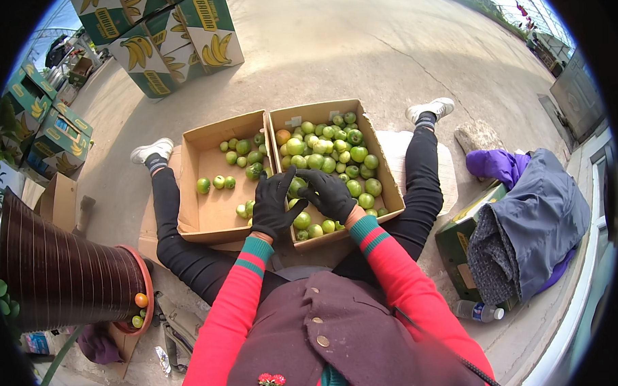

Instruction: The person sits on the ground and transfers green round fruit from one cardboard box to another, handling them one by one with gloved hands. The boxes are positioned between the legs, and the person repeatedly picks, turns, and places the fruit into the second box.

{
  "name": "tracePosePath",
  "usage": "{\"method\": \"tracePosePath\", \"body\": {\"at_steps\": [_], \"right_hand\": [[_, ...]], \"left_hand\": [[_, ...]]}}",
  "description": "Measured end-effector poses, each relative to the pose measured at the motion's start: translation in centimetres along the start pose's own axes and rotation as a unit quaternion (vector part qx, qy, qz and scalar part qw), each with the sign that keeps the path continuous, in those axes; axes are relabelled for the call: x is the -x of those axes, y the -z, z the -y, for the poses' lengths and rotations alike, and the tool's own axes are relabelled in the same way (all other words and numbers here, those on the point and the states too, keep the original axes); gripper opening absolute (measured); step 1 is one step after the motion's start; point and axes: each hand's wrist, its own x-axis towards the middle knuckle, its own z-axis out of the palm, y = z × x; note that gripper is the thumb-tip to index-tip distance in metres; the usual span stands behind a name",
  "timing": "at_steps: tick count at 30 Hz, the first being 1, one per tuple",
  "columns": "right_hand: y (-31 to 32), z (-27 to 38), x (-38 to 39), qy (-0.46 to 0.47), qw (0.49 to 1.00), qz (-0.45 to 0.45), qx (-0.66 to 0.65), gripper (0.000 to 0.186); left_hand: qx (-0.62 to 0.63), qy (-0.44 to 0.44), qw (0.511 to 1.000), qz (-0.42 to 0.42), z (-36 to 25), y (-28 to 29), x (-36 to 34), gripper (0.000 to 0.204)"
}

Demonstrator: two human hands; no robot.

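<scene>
Two shallow cardboard boxes stand side by side on the floor between my outstretched legs. In the left box (pixel 202 146), several green tomatoes (pixel 203 186) lie scattered over the bare bottom. The right box (pixel 382 156) is heaped with green tomatoes (pixel 317 145), and one in its upper left corner is orange (pixel 282 136). My left hand (pixel 274 204) and my right hand (pixel 328 194), both in black gloves, meet above the boxes' shared edge. Their fingers curl around a green tomato (pixel 296 186) from both sides. Parts of the tomatoes below are hidden by the gloves.
Stacked banana cartons (pixel 174 44) stand at the far left, with more cartons (pixel 59 140) nearer. A large brown tapered container (pixel 66 263) lies tipped at my left. At my right, a grey jacket (pixel 528 219) covers a carton, beside a plastic bottle (pixel 480 311) and a stone (pixel 478 136).
</scene>
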Motion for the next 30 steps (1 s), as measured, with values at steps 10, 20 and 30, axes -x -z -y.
{"method": "tracePosePath", "body": {"at_steps": [10,20,30], "right_hand": [[0.0,-3.5,0.4,-0.175,0.928,-0.039,0.325,0.036],[2.7,-9.6,2.6,-0.419,0.77,0.164,0.452,0.056],[-1.2,-2.8,0.8,-0.308,0.94,-0.04,-0.143,0.085]], "left_hand": [[0.119,0.139,0.977,-0.11,0.9,-0.9,0.9,0.063],[-0.056,0.305,0.928,-0.208,4.0,-2.5,1.6,0.058],[0.011,0.044,0.999,-0.017,-0.4,0.3,-0.3,0.069]]}}
